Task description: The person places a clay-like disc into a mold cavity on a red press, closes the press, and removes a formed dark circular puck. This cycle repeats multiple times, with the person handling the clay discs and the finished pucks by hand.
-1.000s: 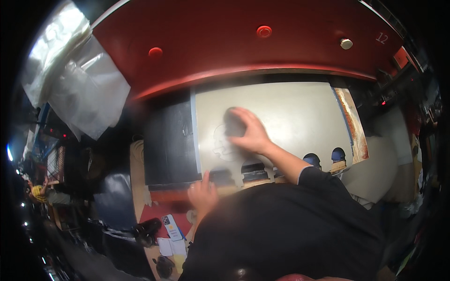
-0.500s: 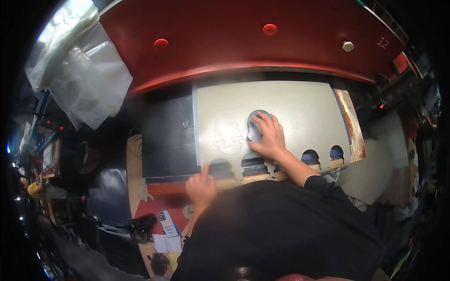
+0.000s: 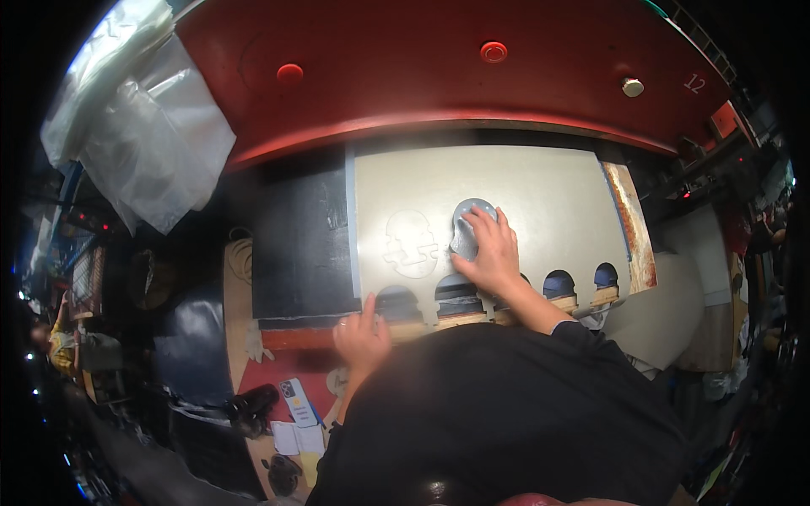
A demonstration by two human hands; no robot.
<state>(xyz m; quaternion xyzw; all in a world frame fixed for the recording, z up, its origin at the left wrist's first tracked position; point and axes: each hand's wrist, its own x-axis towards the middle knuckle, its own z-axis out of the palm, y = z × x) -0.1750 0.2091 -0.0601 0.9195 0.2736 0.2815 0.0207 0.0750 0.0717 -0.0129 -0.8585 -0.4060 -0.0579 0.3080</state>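
Observation:
A pale beige sheet (image 3: 548, 202) lies flat in front of me. On its middle stands a grey, rounded cutting die (image 3: 466, 242), with the fingers and thumb of my right hand (image 3: 492, 251) gripping it. Left of the die, a cut outline (image 3: 411, 244) of similar shape shows in the sheet. At the sheet's near left corner rests my left hand (image 3: 363, 339), its index finger stretched out and nothing visible in it. Several rounded cutouts (image 3: 558, 284) run along the near edge.
A red machine beam (image 3: 380, 76) with buttons spans the far side. Clear plastic sheeting (image 3: 160, 143) hangs at the far left. A dark board (image 3: 301, 244) adjoins the sheet. Lower left, a phone (image 3: 299, 403) and a notebook (image 3: 297, 438) lie on a side surface. Another person (image 3: 63, 341) is far left.
My right hand and the cutting die have shifted slightly to the right, farther from the cut outline. My left hand has stayed at the sheet's near left corner.

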